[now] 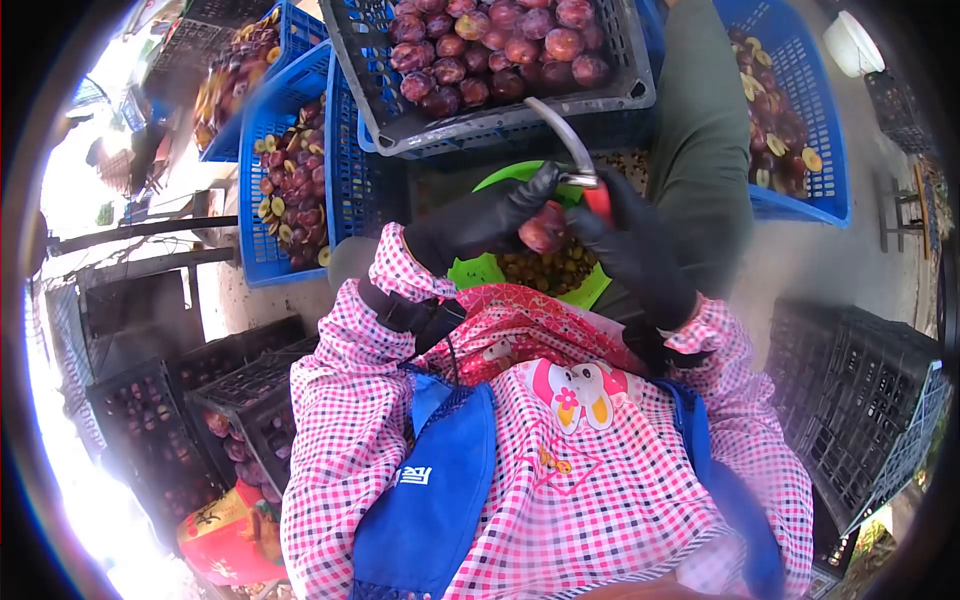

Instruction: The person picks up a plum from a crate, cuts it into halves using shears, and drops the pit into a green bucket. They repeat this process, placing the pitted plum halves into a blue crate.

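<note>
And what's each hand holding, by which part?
Left hand: a plum, seemingly by its side; exact finger contact is partly hidden. Right hand: the curved metal tool, by its red handle.

Reddish-purple plum [541,229], mottled skin, partly covered, held up; red-gripped tool [598,203] held just beside it, curved metal arm tilted upward and to the left

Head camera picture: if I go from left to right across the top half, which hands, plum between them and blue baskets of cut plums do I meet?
The nearer left-side blue basket, then the left hand, the plum, the right hand, and the right-side blue basket.
</note>
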The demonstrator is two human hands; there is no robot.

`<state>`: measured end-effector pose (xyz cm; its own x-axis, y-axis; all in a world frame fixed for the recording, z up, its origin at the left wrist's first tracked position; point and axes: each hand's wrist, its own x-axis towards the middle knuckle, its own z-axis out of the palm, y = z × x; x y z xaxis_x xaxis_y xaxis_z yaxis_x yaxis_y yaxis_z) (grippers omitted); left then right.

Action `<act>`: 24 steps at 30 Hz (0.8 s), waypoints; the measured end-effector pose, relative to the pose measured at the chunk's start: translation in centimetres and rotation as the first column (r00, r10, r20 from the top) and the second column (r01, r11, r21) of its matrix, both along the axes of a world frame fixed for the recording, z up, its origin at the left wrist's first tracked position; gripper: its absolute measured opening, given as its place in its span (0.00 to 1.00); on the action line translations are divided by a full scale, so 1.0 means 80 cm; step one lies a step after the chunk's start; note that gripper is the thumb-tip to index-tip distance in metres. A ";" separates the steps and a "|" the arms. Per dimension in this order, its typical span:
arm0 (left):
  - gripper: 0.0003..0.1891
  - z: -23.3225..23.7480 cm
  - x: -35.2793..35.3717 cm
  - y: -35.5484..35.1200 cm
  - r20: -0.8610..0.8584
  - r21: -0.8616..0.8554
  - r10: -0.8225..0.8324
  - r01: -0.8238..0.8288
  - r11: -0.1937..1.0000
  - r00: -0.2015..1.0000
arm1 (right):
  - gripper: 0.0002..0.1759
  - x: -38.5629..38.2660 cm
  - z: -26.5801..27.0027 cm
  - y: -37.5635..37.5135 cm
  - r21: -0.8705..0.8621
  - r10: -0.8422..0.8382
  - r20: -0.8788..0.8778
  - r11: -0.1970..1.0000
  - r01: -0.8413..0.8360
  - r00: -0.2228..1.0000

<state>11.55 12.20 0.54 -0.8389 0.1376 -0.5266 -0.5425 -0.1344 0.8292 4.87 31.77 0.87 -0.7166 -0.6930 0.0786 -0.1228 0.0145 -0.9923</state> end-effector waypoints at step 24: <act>0.21 -0.012 0.039 0.014 -0.376 0.018 0.279 -0.294 0.956 0.883 | 0.18 0.036 -0.023 0.015 0.246 0.110 -0.320 0.969 -0.030 0.941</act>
